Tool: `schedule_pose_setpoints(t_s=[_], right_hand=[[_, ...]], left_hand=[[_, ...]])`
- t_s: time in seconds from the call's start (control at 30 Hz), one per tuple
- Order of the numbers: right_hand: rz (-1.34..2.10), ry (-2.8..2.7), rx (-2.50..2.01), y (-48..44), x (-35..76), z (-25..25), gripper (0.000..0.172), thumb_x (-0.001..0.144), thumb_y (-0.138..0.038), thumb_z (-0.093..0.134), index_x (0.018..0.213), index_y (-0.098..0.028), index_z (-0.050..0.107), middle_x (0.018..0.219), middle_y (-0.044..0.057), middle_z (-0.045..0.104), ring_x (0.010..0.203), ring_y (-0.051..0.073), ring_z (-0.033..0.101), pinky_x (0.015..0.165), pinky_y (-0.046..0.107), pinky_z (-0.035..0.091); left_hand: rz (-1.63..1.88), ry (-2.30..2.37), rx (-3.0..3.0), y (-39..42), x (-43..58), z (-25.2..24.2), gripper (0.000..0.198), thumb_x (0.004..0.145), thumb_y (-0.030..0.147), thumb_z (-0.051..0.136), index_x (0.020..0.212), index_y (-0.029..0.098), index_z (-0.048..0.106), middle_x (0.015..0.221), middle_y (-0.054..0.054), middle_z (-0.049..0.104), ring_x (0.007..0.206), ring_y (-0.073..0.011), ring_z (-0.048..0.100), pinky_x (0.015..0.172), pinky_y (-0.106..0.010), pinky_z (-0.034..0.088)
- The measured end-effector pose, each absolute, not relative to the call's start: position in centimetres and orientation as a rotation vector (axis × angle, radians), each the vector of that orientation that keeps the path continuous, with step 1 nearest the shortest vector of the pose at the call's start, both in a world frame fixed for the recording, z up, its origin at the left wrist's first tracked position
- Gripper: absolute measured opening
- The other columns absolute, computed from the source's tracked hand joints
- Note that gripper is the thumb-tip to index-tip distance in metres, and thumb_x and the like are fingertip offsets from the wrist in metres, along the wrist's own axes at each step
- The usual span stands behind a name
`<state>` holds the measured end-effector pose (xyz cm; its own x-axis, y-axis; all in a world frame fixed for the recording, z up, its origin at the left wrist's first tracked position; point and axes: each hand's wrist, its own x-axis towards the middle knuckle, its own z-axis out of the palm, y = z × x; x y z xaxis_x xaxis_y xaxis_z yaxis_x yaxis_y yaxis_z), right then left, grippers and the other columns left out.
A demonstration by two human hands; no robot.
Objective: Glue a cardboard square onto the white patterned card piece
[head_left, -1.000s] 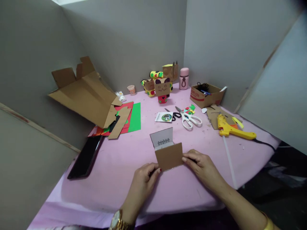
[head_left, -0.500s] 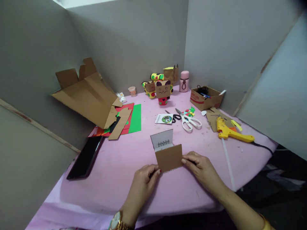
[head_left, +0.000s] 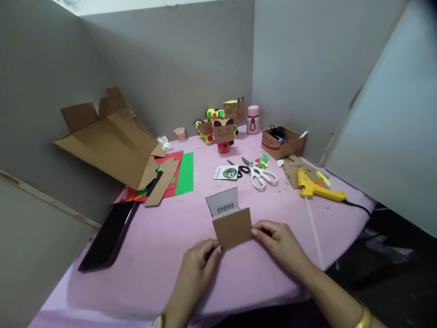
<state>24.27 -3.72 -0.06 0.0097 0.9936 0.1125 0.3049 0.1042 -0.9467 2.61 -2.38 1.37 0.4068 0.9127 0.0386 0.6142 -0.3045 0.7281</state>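
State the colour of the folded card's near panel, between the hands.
The near panel is plain brown; the head view shows it.

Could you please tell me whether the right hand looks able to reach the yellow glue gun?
Probably yes: the yellow glue gun lies ahead and to the right, with nothing tall between, though the right hand would first have to release the folded cardboard.

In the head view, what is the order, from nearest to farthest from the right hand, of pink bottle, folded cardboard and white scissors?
1. Folded cardboard: held by the right hand, on its left.
2. White scissors: ahead, slightly left.
3. Pink bottle: far back, beyond the scissors.
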Motion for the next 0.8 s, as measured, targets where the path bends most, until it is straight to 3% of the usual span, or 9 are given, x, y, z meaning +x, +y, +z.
schedule_pose_setpoints(t_s=[0.27,0.43,0.8], right_hand=[[0.935,-1.426,-1.319,-3.59,24.36,-0.21,0.02,0.083,-0.027,0.053,0.094,-0.021,0.069,0.094,0.003,0.072,0.088,0.019,0.064,0.077,0.029,0.048],[0.903,-1.437,-1.313,-3.53,24.37,-0.34,0.015,0.081,-0.023,0.056,0.085,-0.022,0.071,0.087,0.003,0.071,0.083,0.018,0.064,0.074,0.029,0.048],[0.863,-1.477,-1.327,-3.34,24.39,-0.84,0.018,0.083,-0.023,0.055,0.089,-0.024,0.072,0.08,0.003,0.069,0.077,0.018,0.062,0.071,0.03,0.046]], left_hand=[[0.598,1.302,2.038,-2.46,2.55,1.38,0.024,0.089,0.032,0.042,0.089,0.019,0.063,0.085,-0.004,0.067,0.077,-0.0158,0.061,0.071,-0.024,0.044],[0.609,1.291,2.047,-2.53,2.72,1.53,0.024,0.089,0.031,0.042,0.09,0.019,0.063,0.086,-0.004,0.068,0.078,-0.0167,0.061,0.07,-0.025,0.045],[0.615,1.281,2.05,-2.41,2.61,1.51,0.023,0.088,0.031,0.043,0.082,0.02,0.062,0.082,-0.004,0.067,0.074,-0.0167,0.06,0.069,-0.026,0.044]])
